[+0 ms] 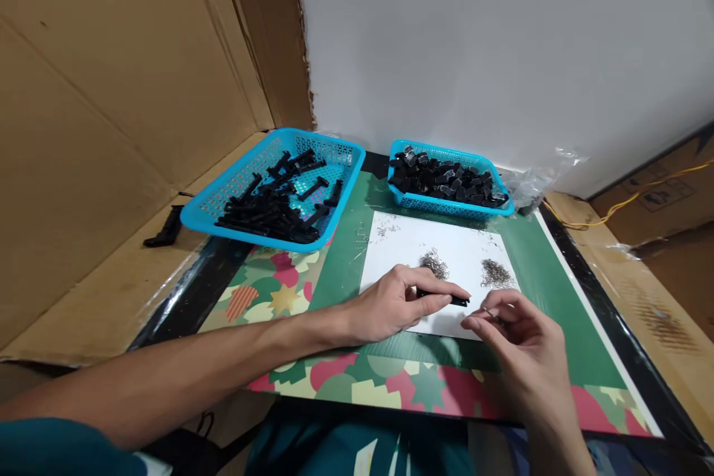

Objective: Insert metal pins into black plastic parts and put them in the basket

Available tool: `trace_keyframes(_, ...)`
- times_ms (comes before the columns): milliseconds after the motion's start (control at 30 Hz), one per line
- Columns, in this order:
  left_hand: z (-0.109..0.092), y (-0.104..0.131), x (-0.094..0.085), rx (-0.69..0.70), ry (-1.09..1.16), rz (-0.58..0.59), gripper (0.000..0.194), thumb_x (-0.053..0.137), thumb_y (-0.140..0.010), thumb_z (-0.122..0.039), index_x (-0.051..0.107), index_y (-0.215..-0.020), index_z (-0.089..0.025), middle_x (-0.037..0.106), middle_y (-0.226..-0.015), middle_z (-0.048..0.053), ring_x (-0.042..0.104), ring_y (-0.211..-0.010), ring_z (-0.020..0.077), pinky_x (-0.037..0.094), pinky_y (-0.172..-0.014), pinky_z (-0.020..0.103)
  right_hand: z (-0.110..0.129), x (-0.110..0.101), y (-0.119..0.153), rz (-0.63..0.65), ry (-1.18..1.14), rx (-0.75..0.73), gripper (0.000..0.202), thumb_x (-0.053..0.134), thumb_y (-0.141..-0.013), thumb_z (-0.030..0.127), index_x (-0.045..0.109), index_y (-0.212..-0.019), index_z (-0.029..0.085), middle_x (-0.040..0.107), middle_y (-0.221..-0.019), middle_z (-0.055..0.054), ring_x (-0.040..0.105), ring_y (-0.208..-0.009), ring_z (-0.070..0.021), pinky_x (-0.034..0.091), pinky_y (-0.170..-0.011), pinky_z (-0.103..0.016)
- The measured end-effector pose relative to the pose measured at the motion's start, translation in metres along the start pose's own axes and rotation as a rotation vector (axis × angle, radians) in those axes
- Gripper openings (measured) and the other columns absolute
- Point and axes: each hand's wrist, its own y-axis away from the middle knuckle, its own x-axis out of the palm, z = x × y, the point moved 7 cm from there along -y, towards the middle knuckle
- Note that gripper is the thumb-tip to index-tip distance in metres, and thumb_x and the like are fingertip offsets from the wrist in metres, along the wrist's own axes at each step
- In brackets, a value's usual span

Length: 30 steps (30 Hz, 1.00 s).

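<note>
My left hand (393,303) is closed round a slim black plastic part (458,301), whose end sticks out past the fingertips to the right. Just right of that end, my right hand (518,335) has thumb and fingers pinched together. A tiny item seems to be between them, too small to name. Both hands are over a white sheet (384,256). Beyond them on the sheet lie two heaps of tiny metal pieces, a left heap (433,262) and a right heap (496,272). A few thin loose pieces (386,227) are scattered at its far left corner.
A blue basket (193,222) with many long black parts stands at the left. A smaller blue basket (440,204) full of black pieces is at the back. Clear plastic bags (535,186) lie beside it. A black object (165,227) rests on cardboard at far left.
</note>
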Motion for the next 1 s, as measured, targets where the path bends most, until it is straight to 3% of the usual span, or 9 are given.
trace_keyframes(267,-0.001,0.001,0.008,0.075,-0.082,0.044,0.023,0.056,-0.107,-0.038,0.071,-0.111,-0.020,0.073,-0.109,0.005,0.065,-0.099,0.0201,0.048,-0.089,0.030,0.005,0.011,0.002,0.038,0.030,-0.035,0.028,0.091,-0.078,0.036,0.067,-0.078,0.022,0.068,-0.068,-0.001,0.064,-0.062,-0.0156,0.053,-0.055,-0.023)
trace_keyframes(467,-0.004,0.005,0.012,0.121,-0.191,0.097,0.021,0.054,-0.109,-0.035,0.065,-0.101,-0.020,0.066,-0.101,0.003,0.059,-0.094,0.0186,0.044,-0.086,0.027,0.007,0.019,0.000,0.067,0.033,-0.050,0.025,0.090,-0.080,0.034,0.068,-0.077,0.022,0.070,-0.071,0.000,0.070,-0.066,-0.0169,0.057,-0.060,-0.023)
trace_keyframes(667,-0.003,0.004,0.004,0.067,-0.164,-0.012,0.024,0.052,-0.110,-0.039,0.062,-0.099,-0.020,0.063,-0.096,0.001,0.057,-0.091,0.0184,0.043,-0.084,0.028,0.011,0.022,0.005,0.008,0.081,-0.082,0.017,0.083,-0.087,0.039,0.080,-0.086,0.022,0.077,-0.077,-0.005,0.074,-0.070,-0.0206,0.061,-0.061,-0.026)
trace_keyframes(1000,-0.004,0.005,0.003,0.028,-0.112,-0.027,0.027,0.052,-0.109,-0.041,0.064,-0.101,-0.018,0.061,-0.096,0.001,0.054,-0.089,0.0170,0.042,-0.084,0.029,0.006,0.030,0.010,-0.054,0.020,-0.117,0.014,0.081,-0.090,0.035,0.084,-0.092,0.021,0.082,-0.084,-0.006,0.077,-0.072,-0.0187,0.063,-0.065,-0.022)
